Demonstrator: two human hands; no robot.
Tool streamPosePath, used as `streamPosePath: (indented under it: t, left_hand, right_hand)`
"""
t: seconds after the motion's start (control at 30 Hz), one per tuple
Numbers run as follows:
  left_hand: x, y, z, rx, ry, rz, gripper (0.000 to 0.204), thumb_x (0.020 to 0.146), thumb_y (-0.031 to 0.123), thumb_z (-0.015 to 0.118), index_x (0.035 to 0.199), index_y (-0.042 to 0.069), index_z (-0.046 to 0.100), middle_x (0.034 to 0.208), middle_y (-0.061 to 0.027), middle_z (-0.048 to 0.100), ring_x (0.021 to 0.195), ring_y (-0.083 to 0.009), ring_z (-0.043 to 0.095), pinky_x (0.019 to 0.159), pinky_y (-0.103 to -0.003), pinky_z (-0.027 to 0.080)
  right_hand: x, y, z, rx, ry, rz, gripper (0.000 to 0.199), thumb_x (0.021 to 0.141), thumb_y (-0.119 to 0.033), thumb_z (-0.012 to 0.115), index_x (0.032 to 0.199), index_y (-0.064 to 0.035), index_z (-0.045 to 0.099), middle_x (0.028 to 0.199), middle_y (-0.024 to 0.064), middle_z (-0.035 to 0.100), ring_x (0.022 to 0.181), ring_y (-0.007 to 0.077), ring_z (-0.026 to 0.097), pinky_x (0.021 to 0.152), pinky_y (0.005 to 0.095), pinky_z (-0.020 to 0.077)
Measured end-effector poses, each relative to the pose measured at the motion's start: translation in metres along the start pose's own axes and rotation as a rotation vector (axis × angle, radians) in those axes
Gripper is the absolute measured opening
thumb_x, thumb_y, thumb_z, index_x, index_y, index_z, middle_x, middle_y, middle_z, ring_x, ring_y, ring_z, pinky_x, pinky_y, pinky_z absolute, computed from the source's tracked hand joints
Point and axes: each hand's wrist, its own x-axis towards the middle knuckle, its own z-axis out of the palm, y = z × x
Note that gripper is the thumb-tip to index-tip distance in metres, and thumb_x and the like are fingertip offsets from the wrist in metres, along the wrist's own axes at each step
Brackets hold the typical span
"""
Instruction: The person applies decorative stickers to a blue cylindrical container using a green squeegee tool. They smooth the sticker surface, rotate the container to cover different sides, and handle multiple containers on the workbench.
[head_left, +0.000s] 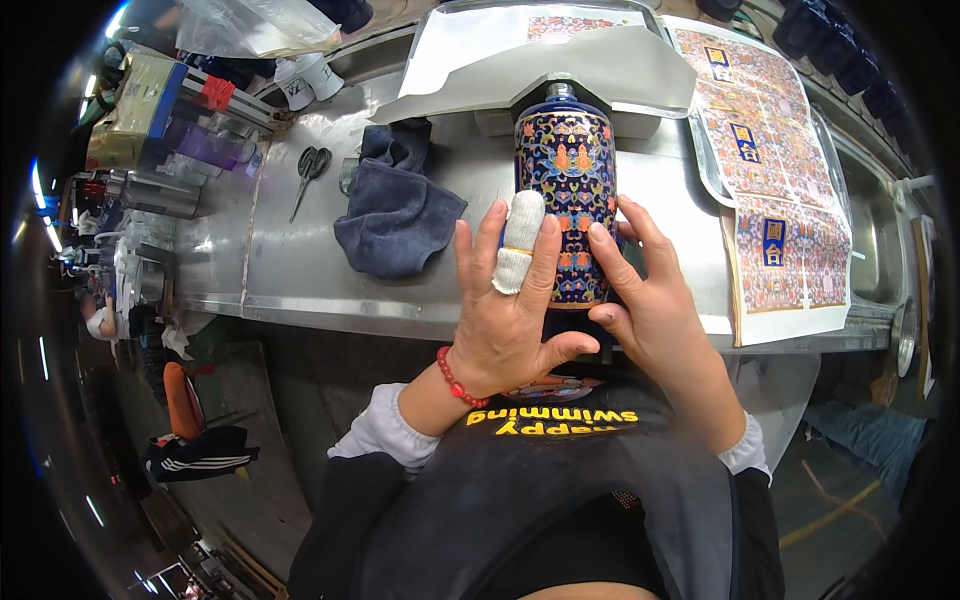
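**A:** Why does the dark blue cylindrical bottle with multicoloured floral decoration (566, 190) lie on its side, neck pointing away from the person?

**B:** It rests lengthwise at the near edge of the stainless-steel tabletop (300, 260), its base toward the person's body, seemingly so both hands can press its curved wall. The left hand (505, 300) lies flat on the bottle's left flank, fingers spread, the middle finger wrapped in a white cloth bandage (518, 245). The right hand (650, 300) cups the right flank, thumb tucked under near the base. Neither is clenched; both bear on the bottle.

**A:** And its surface?

**B:** Glossy deep blue, densely covered with orange, pink and gold flower motifs; a short plain neck at the far end.

**A:** What surrounds it?

**B:** A crumpled dark blue-grey cloth (398, 215) just left, grey-handled scissors (310, 172) farther left, and printed sheets of matching patterned decals (770, 180) to the right.
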Motion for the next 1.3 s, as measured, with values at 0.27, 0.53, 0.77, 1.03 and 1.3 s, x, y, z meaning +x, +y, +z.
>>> streamPosePath:
  t: [0.27, 0.53, 0.77, 1.03, 1.3]
  left_hand:
    - [-0.002, 0.004, -0.001, 0.009, 0.008, -0.004, 0.102, 0.092, 0.079, 0.039, 0.155, -0.002, 0.038, 0.155, -0.0209, 0.043, 0.145, -0.0478, 0.026, 0.119, -0.065, 0.007]
    - [-0.005, 0.003, 0.004, -0.018, 0.03, -0.001, 0.105, 0.091, 0.081, 0.038, 0.156, -0.001, 0.036, 0.158, -0.0226, 0.037, 0.145, -0.0486, 0.026, 0.119, -0.065, 0.007]
    - [-0.01, 0.001, 0.005, -0.025, 0.032, 0.013, 0.104, 0.092, 0.08, 0.038, 0.156, -0.002, 0.037, 0.157, -0.027, 0.036, 0.146, -0.0489, 0.025, 0.12, -0.063, 0.006]
    - [-0.021, -0.001, 0.007, -0.022, 0.021, 0.01, 0.102, 0.093, 0.079, 0.038, 0.154, -0.004, 0.04, 0.155, -0.0287, 0.038, 0.147, -0.049, 0.026, 0.121, -0.063, 0.006]
    - [-0.02, -0.002, 0.008, -0.03, 0.05, 0.041, 0.105, 0.092, 0.079, 0.04, 0.154, -0.005, 0.037, 0.155, -0.0304, 0.037, 0.146, -0.05, 0.027, 0.12, -0.064, 0.008]
  right_hand:
    - [-0.008, -0.007, -0.002, -0.057, -0.001, -0.053, 0.06, 0.091, -0.04, 0.069, 0.144, -0.0155, 0.058, 0.153, 0.0259, 0.038, 0.127, 0.0431, 0.051, 0.105, 0.0497, 0.0447]
    - [-0.019, -0.007, 0.0, -0.045, -0.008, -0.052, 0.062, 0.087, -0.036, 0.074, 0.144, -0.0184, 0.059, 0.153, 0.026, 0.039, 0.127, 0.0437, 0.052, 0.105, 0.0503, 0.045]
    - [-0.023, -0.008, 0.001, -0.037, 0.012, -0.106, 0.063, 0.082, -0.029, 0.078, 0.142, -0.0201, 0.061, 0.153, 0.0258, 0.039, 0.13, 0.0432, 0.05, 0.105, 0.0509, 0.0447]
    - [-0.025, -0.01, -0.002, -0.073, -0.027, -0.136, 0.063, 0.08, -0.025, 0.079, 0.14, -0.0206, 0.062, 0.153, 0.0255, 0.039, 0.133, 0.0422, 0.049, 0.107, 0.051, 0.0439]
    - [-0.024, -0.008, -0.004, -0.068, -0.038, -0.109, 0.065, 0.082, -0.031, 0.078, 0.142, -0.0169, 0.06, 0.153, 0.0262, 0.039, 0.132, 0.0421, 0.05, 0.106, 0.0504, 0.0446]
